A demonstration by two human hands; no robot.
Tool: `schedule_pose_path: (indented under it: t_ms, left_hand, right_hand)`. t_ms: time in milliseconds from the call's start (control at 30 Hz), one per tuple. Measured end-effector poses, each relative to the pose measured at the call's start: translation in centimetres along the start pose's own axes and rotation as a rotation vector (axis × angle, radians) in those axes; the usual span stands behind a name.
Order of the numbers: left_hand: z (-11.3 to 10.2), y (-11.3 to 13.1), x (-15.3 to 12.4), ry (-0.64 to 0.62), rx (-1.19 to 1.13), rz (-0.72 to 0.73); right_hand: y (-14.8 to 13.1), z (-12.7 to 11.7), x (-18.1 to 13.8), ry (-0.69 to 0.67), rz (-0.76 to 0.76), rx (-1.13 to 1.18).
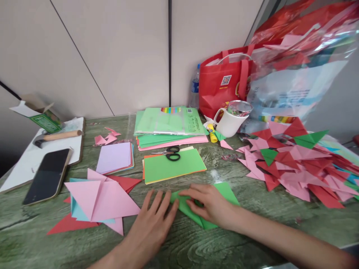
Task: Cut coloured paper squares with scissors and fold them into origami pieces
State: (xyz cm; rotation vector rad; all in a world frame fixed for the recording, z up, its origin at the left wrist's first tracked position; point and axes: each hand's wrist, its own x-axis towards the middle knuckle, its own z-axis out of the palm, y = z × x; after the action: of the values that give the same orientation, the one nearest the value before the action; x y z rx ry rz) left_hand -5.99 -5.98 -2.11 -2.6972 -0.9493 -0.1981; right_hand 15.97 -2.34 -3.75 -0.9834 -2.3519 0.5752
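A folded green sheet of paper (226, 192) lies on the table in front of me, pointed at its left end. My right hand (209, 203) rests on top of it, fingers bent and pressed down on the folded part. A small dark spot shows between those fingers, too little to name. Flat on the table, my left hand (157, 216) has its fingers stretched out, the fingertips at the paper's left tip. Beyond the hands sits a stack of green and orange paper (171, 168), with black-handled scissors (173, 153) on it.
Left are folded pink, blue and red pieces (112, 198), lilac squares (113, 158), a phone (48, 175) and a hammer (58, 137). Right lies a heap of folded pieces (297, 160). Behind stand a white mug (230, 123), red bag (221, 86) and packaged green paper (171, 121).
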Motion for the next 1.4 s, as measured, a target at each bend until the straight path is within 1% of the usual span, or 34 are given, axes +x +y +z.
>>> schedule_pose_path:
  t_ms: [67,167,333,467,633,767,1033,1167,1333,1400]
  left_hand:
    - [0.0,0.6,0.0,0.066,0.024,0.022]
    - [0.3,1.4,-0.1,0.140,0.009,0.093]
    - [1.0,1.5,-0.2,0.198,-0.089,0.040]
    - [0.8,0.9,0.0,0.169,-0.138,0.048]
    - [0.6,0.6,0.0,0.132,-0.136,0.083]
    - [0.4,0.6,0.0,0.111,-0.128,0.087]
    - [0.2,0.5,0.2,0.055,-0.106,0.102]
    - [0.3,0.7,0.1,0.065,-0.097,0.112]
    - [0.3,0.7,0.3,0.127,-0.120,0.066]
    - [0.2,0.7,0.5,0.132,-0.125,0.063]
  right_hand:
    - [0.1,0.3,-0.2,0.042,-0.015,-0.019]
    - [0.2,0.6,-0.4,0.062,-0.031,0.003]
    - [0.5,0.3,-0.4,0.051,-0.056,0.058]
    - [0.6,0.0,-0.4,0.026,-0.093,0.059]
    - [0.6,0.0,-0.7,0.013,-0.139,-0.062]
    - [0.6,0.1,-0.9,0.043,-0.153,-0.135]
    - [0.6,0.2,-0.8,0.098,-0.159,-0.140]
    - [0.5,0.2,-0.7,0.092,-0.153,-0.122]
    - [0.6,0.2,-0.7,0.080,-0.148,-0.114]
    - [0.7,0.2,-0.7,0.073,-0.143,-0.107]
